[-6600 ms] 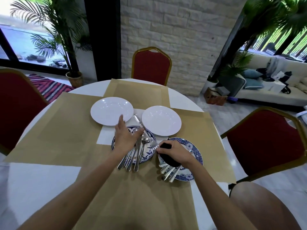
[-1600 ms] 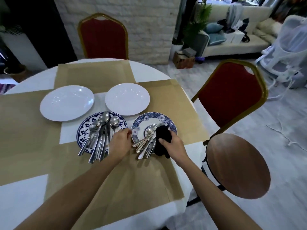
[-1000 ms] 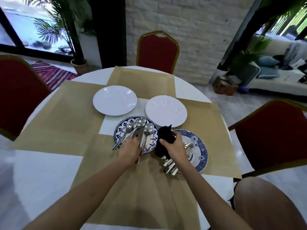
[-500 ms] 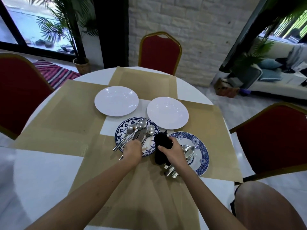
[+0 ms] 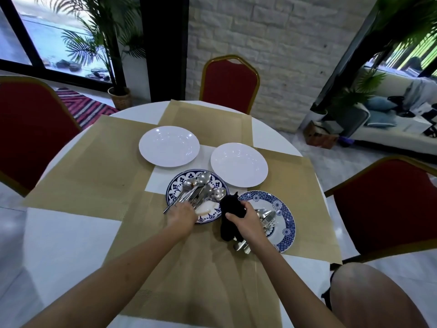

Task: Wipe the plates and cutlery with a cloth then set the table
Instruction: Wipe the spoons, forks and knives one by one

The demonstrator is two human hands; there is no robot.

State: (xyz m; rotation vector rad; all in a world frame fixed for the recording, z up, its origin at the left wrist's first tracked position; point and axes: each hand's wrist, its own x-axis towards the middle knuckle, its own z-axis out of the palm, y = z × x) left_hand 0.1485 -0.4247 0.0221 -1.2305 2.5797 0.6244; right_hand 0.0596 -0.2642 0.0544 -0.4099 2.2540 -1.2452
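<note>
**Left hand goes for the next spoon**

Compared with half a second ago, the left hand [image 5: 182, 215] has slid down to the handle ends of the steel spoons [image 5: 199, 189] piled on the round blue-patterned plate [image 5: 174, 185]. Whether it pinches 1, I cannot tell. The right hand [image 5: 247, 221] is clamped on the crumpled black cloth [image 5: 229, 215], just beside this plate. So I judge wiping continues. The spoons lie diagonally, with bowls far-right and handles near-left.

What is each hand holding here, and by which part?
The right hand grips the black cloth round its middle. The left hand covers the handle ends of the silver spoons; whether it grips one cannot be told.
</note>
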